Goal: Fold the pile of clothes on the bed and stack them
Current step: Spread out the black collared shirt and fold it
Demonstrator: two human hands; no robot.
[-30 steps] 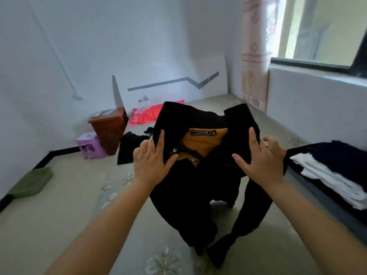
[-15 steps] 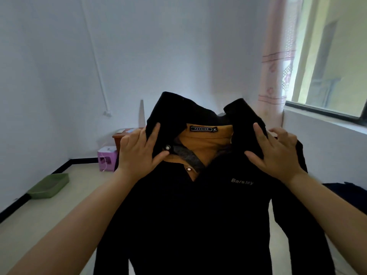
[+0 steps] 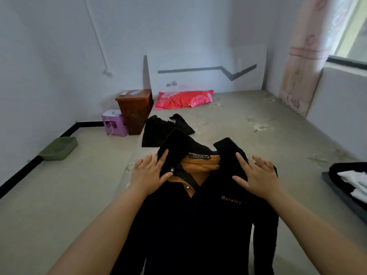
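A black jacket [image 3: 198, 225] with an orange lining and a "Barsley" logo hangs front-up between my hands over the bed [image 3: 248, 120]. My left hand [image 3: 150, 174] grips its left collar and shoulder. My right hand [image 3: 258, 176] grips its right shoulder, fingers spread on top. A second black garment [image 3: 158, 130] lies crumpled on the bed beyond the jacket. At the right edge sits a pile of clothes [image 3: 349, 181], dark with white pieces on top.
A red flowered pillow [image 3: 182, 99] lies at the bed's head by a white headboard [image 3: 206, 70]. Left of the bed stand a brown nightstand [image 3: 135, 110], a purple stool [image 3: 114, 123] and a green tray [image 3: 58, 148] on the floor.
The jacket came up high in front of me, then moved back down toward the bed. My view dropped with it, showing the bed and the other clothes again. Both hands kept their grip.
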